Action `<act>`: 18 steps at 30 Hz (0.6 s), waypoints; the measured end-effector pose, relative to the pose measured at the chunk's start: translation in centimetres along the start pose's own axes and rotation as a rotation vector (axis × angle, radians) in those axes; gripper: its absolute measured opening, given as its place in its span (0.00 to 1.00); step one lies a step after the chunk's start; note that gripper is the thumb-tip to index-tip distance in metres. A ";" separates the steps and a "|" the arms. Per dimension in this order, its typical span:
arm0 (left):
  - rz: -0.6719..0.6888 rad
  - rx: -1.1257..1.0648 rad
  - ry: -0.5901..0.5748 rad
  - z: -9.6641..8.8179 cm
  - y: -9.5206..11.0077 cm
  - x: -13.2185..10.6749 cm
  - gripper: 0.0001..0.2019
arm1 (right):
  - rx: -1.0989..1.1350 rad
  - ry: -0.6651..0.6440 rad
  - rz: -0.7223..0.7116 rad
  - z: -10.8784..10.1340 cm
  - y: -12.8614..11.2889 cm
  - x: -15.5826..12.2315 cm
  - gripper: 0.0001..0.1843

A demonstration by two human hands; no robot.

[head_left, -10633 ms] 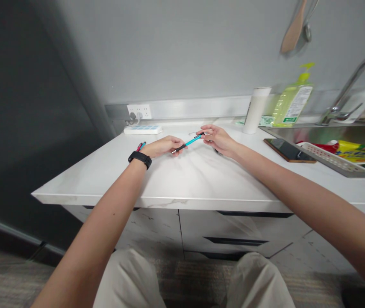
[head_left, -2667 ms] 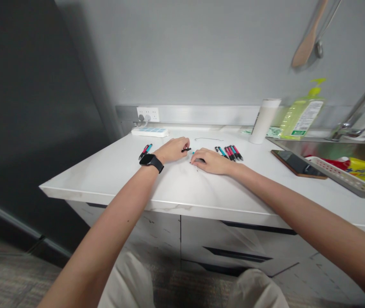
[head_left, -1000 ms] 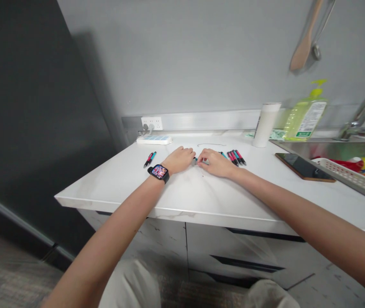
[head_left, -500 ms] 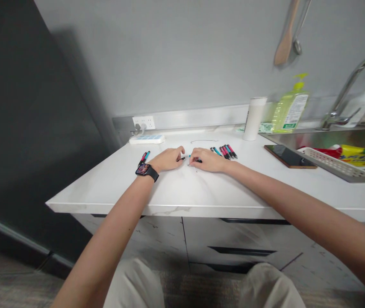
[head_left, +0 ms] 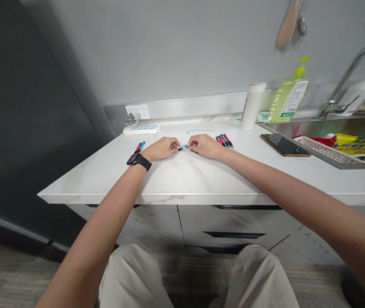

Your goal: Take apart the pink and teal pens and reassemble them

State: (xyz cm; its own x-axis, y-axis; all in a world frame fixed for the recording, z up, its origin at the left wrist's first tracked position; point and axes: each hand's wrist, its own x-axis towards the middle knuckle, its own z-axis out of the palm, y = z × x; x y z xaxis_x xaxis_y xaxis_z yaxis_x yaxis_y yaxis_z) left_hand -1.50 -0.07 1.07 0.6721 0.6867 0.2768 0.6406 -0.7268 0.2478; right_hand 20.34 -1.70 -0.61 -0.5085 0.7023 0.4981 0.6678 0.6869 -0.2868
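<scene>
My left hand (head_left: 162,148), wearing a black watch (head_left: 138,161) on its wrist, pinches a small black pen part (head_left: 180,149) just over the white countertop (head_left: 169,182). Facing it, my right hand (head_left: 204,146) is closed with a small teal pen part (head_left: 186,146) at its fingertips. A narrow gap separates the two parts. Beside my right hand several pink and teal pens (head_left: 224,140) lie in a row, partly covered by the hand. Red and teal pens (head_left: 139,147) lie behind my left wrist. A tiny dark speck (head_left: 192,161) sits in front of the hands.
A thin wire-like strand (head_left: 201,130) lies behind the hands. At the back left is a white power strip (head_left: 142,129). Toward the right stand a white cylinder (head_left: 253,107), a soap bottle (head_left: 289,96) and a phone (head_left: 283,145), beside a sink (head_left: 339,164) with a white basket (head_left: 326,149).
The view has tilted down and shifted slightly. My right fingers have lifted a little from the countertop, and the teal part shows more clearly at their tips. My left hand still pinches the black part.
</scene>
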 end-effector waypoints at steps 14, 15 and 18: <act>0.103 0.052 0.098 0.2 0.8 0.4 0.09 | 0.029 0.072 0.017 -1.2 -0.7 0.0 0.06; 0.105 0.052 0.101 0.2 0.9 0.4 0.09 | 0.033 0.075 0.014 -1.3 -0.7 0.0 0.06; 0.107 0.049 0.106 0.3 1.2 0.4 0.08 | 0.042 0.078 0.011 -1.3 -0.8 0.0 0.06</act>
State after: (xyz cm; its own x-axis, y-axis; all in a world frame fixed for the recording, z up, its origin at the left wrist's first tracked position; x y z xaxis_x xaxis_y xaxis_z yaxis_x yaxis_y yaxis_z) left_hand -0.38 -0.68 1.24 0.6958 0.5989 0.3965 0.5867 -0.7924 0.1670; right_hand 20.48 -2.50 0.74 -0.4559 0.6943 0.5568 0.6490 0.6875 -0.3258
